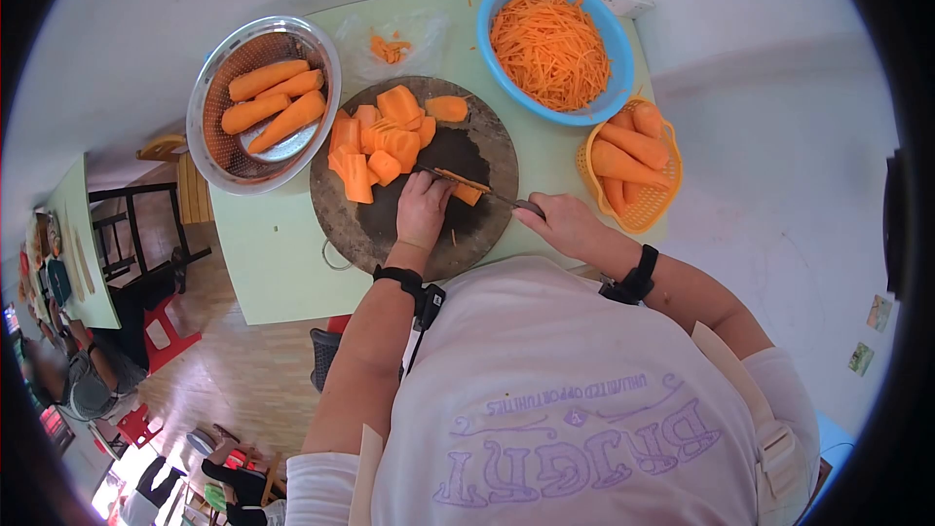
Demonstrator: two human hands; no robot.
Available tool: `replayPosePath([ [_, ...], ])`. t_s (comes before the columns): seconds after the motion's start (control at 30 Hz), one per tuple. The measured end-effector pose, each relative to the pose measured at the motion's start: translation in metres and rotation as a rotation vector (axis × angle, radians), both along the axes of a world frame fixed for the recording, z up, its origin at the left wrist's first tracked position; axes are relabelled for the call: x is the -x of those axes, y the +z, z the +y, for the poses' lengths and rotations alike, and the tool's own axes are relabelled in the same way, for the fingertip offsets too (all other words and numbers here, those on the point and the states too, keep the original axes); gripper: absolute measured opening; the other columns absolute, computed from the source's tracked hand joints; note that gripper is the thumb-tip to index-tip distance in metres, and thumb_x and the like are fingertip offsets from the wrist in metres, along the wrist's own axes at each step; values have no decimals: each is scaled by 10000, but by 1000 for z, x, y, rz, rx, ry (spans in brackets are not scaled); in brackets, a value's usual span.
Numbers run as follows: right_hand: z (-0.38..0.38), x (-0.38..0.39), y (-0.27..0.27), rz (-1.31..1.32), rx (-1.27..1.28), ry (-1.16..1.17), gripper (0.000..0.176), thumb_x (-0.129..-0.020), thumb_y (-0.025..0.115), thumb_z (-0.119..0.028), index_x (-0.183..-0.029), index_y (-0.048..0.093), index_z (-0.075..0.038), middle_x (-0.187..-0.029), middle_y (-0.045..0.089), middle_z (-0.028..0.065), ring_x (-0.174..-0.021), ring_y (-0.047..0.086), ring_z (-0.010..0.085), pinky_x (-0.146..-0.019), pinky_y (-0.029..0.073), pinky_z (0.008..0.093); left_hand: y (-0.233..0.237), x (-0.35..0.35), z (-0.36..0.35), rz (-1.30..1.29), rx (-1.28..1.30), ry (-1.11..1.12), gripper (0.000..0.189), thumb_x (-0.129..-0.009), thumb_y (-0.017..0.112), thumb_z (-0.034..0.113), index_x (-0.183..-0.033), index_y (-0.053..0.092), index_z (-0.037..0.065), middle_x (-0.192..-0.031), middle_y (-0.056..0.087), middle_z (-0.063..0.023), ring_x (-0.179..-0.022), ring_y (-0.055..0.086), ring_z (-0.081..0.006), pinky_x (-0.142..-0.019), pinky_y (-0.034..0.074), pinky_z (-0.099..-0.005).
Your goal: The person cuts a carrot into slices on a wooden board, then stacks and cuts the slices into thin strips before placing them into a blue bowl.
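Note:
A round dark cutting board (341,219) lies on the pale green table. My right hand (568,226) is closed around the handle of a knife (487,193), whose blade reaches left over the board. Beneath and beside the blade is a carrot piece (467,195). My left hand (424,209) rests on the board at the blade's left end, fingers bent and pressed together; what they hold, if anything, is hidden. Thick carrot slices (385,141) are heaped on the board's upper left, and one flat slice (446,108) lies apart at the top.
A metal colander (207,151) with several whole carrots stands at the left, a blue basin (623,58) of shredded carrot at the back right. A yellow basket (638,222) holds more carrots. Scraps lie on a plastic bag (424,34). Other people are at the far left.

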State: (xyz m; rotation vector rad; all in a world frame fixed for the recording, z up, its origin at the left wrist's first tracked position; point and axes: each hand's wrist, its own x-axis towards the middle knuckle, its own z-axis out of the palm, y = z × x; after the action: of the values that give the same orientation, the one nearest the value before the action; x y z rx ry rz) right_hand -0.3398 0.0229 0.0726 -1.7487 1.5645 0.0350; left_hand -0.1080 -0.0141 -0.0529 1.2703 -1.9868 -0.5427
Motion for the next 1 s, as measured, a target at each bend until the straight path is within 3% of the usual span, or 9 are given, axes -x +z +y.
replayPosePath([
  [0.07, -1, 0, 0, 22, -53, 11, 531, -987, 452, -488, -889, 616, 8, -776, 635, 239, -792, 616, 427, -730, 478, 497, 0, 0, 0, -4, -8, -4, 132, -748, 755, 79, -834, 661, 41, -854, 594, -93, -819, 590, -305, -713, 516, -388],
  [0.27, -3, -1, 1, 3, -85, 8, 538, -989, 448, -488, -878, 607, 15, -788, 630, 249, -807, 611, 435, -742, 473, 498, 1, 0, -1, 6, -1, -8, 134, -747, 755, 79, -839, 666, 40, -845, 588, -90, -820, 587, -302, -713, 514, -388],
  [0.5, -6, -3, -18, 63, -47, 44, 486, -996, 469, -452, -886, 594, 5, -737, 612, 226, -760, 612, 418, -707, 482, 477, -2, 0, 0, -10, -27, -12, 123, -750, 751, 77, -836, 670, 43, -849, 588, -86, -817, 583, -298, -714, 511, -385],
  [0.77, 1, 4, -33, -132, -18, -84, 520, -985, 463, -478, -912, 605, 16, -791, 626, 244, -796, 605, 433, -735, 468, 492, 2, 1, -1, 15, -17, -7, 96, -767, 734, 75, -833, 666, 63, -844, 582, -84, -818, 580, -289, -719, 503, -381],
  [1.0, 1, 3, -9, -95, -56, -77, 521, -988, 461, -472, -903, 611, 19, -785, 627, 247, -792, 607, 430, -738, 469, 488, 3, 1, 1, -4, -39, 6, 85, -775, 728, 73, -838, 672, 66, -833, 582, -81, -815, 580, -286, -716, 505, -382],
])
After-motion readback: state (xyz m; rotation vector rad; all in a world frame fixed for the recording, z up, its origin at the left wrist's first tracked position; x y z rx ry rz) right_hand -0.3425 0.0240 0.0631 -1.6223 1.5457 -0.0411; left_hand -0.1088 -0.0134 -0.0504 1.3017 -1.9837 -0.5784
